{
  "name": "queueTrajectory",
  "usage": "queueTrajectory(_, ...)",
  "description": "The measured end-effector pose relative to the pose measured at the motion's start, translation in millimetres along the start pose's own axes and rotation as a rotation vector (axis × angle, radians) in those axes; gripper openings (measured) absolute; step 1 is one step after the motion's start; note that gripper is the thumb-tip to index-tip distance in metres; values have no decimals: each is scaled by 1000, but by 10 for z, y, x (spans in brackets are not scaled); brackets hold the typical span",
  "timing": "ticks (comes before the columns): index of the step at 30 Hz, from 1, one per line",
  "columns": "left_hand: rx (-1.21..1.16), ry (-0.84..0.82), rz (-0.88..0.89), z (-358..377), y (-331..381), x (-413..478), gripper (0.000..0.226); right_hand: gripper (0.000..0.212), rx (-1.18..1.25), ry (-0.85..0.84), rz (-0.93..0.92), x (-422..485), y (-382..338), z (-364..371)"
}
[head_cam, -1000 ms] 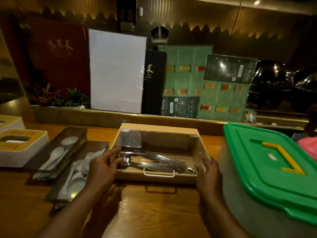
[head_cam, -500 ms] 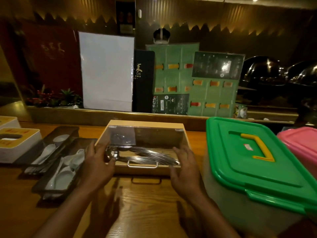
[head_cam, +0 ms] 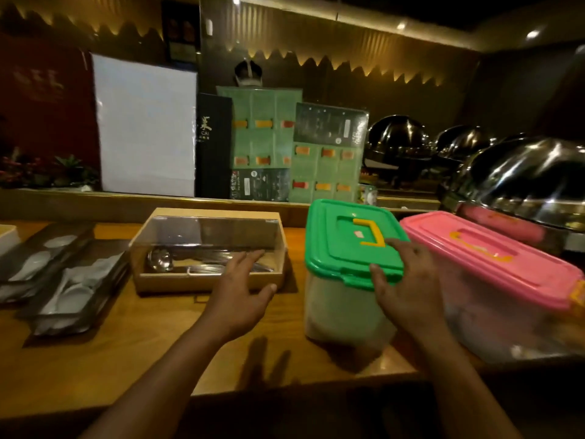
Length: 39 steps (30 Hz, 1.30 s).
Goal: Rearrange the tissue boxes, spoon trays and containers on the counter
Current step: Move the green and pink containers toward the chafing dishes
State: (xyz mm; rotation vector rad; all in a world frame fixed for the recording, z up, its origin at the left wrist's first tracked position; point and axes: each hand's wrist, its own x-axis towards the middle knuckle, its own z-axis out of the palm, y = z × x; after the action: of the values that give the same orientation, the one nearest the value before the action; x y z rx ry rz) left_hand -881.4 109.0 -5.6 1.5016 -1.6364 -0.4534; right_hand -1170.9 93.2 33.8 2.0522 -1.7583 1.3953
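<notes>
A wooden cutlery box (head_cam: 177,282) with a clear lid stands at the counter's middle and holds metal ladles. My left hand (head_cam: 243,294) hovers open in front of its right end, fingers spread, holding nothing. To the right stands a translucent container with a green lid (head_cam: 335,248) and a yellow handle. My right hand (head_cam: 408,283) rests open on that lid's near right corner, fingers apart, not gripping. A pink-lidded container (head_cam: 493,264) sits just right of it. Two dark spoon trays (head_cam: 76,289) with white spoons lie at the left.
The white corner of a tissue box (head_cam: 7,237) shows at the far left edge. Menus and a white board (head_cam: 145,128) lean behind the counter ledge. Steel chafing-dish domes (head_cam: 519,179) stand at the right. Bare wooden counter (head_cam: 126,353) lies in front of the trays.
Both hands have let go of the wooden cutlery box and moved right. My right hand now lies on the green lid. The view has turned right, showing the pink-lidded container.
</notes>
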Motion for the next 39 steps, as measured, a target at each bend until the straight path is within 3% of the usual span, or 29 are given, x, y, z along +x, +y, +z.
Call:
queueTrajectory(2,-9,-21,34,157,145,-62,70,60,-41,-65,183,-27,324,-168)
queueTrajectory(4,-27,-60,61,293,286,-72,72,68,-56,-181,244,-67,571,-266)
queueTrajectory(7,-56,-96,59,459,459,-20,77,77,-15,-326,227,-82,725,-299)
queueTrajectory(12,-38,-111,30,708,669,112,88,74,-36,-400,173,78,828,-288)
queueTrajectory(19,-81,82,-60,1082,904,319,115,68,69,-462,119,394,1137,-148)
queueTrajectory(23,-63,137,-111,1304,972,542,104,66,100,-490,94,683,1287,9)
queueTrajectory(28,-48,201,-202,1391,937,802,129,67,138,-502,67,954,1389,236)
queueTrajectory(33,-66,229,-247,1452,965,945,107,70,155,-534,41,1097,1467,381)
queueTrajectory(39,-57,247,-273,1504,949,945,104,71,80,-642,-64,1176,1473,269)
